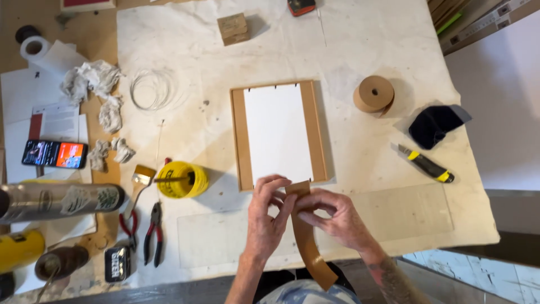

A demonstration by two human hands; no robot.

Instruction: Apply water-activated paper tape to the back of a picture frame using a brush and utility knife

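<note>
Pinching a brown paper tape strip (306, 236) between left hand (269, 217) and right hand (333, 217), fingers curled, just below the wooden frame (241, 141).

One picture frame (279, 135), one roll of brown tape (374, 94), one utility knife (426, 164) and one wooden block (233, 28). One phone (54, 153), one brush (139, 183), two pliers (153, 233), one wire coil (152, 89).
</note>
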